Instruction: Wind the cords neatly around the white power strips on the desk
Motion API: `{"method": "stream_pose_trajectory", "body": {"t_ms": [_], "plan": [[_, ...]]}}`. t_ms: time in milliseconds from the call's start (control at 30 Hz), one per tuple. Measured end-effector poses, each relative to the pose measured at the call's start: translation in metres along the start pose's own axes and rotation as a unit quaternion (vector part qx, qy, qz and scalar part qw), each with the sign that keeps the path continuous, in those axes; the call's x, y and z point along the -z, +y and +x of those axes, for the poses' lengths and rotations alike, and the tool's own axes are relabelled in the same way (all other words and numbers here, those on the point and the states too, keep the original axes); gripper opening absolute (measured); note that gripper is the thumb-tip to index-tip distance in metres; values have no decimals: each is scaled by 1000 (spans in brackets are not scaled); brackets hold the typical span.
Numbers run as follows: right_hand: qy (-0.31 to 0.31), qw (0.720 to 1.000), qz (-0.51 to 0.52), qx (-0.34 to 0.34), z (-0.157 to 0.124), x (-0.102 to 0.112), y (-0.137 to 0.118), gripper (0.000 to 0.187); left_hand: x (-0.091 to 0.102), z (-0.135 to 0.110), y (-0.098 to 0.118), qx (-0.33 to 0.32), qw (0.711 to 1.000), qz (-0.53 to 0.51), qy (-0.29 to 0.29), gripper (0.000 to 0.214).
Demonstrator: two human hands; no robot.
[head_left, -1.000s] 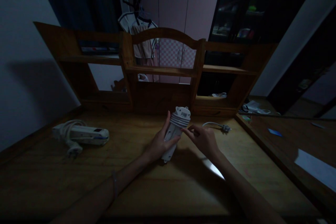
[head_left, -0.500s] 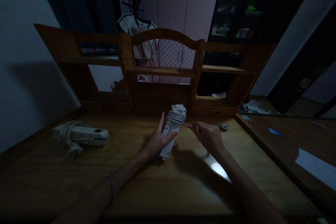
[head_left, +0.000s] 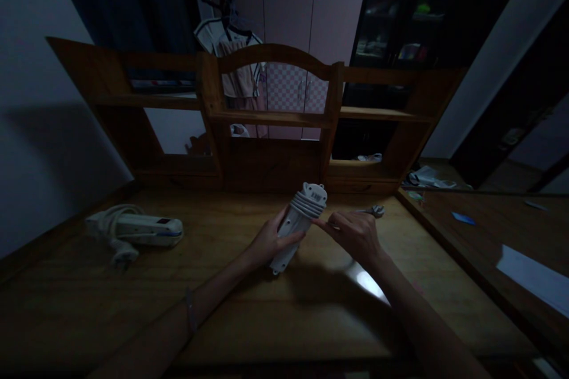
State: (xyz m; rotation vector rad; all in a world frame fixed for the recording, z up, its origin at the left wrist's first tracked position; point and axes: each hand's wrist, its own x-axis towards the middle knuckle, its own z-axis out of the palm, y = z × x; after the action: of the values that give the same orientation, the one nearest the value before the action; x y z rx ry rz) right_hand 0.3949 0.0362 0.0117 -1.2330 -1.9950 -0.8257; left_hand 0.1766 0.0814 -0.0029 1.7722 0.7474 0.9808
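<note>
My left hand [head_left: 271, 241] is closed around the lower half of a white power strip [head_left: 293, 226], held tilted above the desk with its screwed, labelled underside toward me. Several turns of its grey-white cord [head_left: 307, 204] are wound about the upper end. At the strip's right edge, my right hand [head_left: 355, 235] pinches the cord just below the turns, index finger reaching to the strip. Behind that hand the cord's plug [head_left: 377, 211] lies on the desk. A second white power strip [head_left: 155, 230], its thick cord wrapped round one end, rests at the left.
A wooden shelf unit [head_left: 271, 120] stands along the back of the wooden desk [head_left: 213, 308]. To the right is a lower brown surface with a white paper [head_left: 533, 275] and a blue card [head_left: 463, 218]. Clothes [head_left: 235, 65] hang behind the shelf.
The held power strip has tilted further and shifted slightly right. My right hand has come in from the side to the strip's edge, with less loose cord showing between.
</note>
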Motion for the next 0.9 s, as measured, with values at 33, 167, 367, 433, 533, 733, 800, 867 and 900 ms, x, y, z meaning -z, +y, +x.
{"method": "stream_pose_trajectory", "body": {"t_ms": [33, 167, 367, 433, 533, 733, 800, 867, 900], "plan": [[5, 1000, 5, -4, 0, 0, 0, 46, 0, 0, 0, -3, 1000, -3, -6, 59], [4, 1000, 21, -22, 0, 0, 1, 44, 0, 1, -3, 15, 999, -12, -29, 64], [12, 998, 20, -55, 1, -2, -6, 44, 1, 0, -7, 31, 999, -20, -39, 65], [15, 997, 28, -75, 1, -4, -10, 44, 1, 0, -8, 39, 998, -26, -42, 66], [17, 993, 44, -105, -1, -8, -12, 44, 1, 0, -8, 45, 997, -41, -44, 65], [-23, 992, 76, -98, 0, -11, -1, 38, 1, 2, -10, 42, 998, -48, 3, 60], [-66, 990, 99, -74, 1, -11, 4, 28, 4, 5, -10, 24, 999, -16, 40, 60], [-106, 985, 114, -73, 1, -12, 7, 20, 11, 10, -13, -3, 996, 24, 83, 59], [-122, 982, 119, -81, 1, -13, 7, 17, 16, 13, -16, -13, 993, 45, 105, 59]]}}
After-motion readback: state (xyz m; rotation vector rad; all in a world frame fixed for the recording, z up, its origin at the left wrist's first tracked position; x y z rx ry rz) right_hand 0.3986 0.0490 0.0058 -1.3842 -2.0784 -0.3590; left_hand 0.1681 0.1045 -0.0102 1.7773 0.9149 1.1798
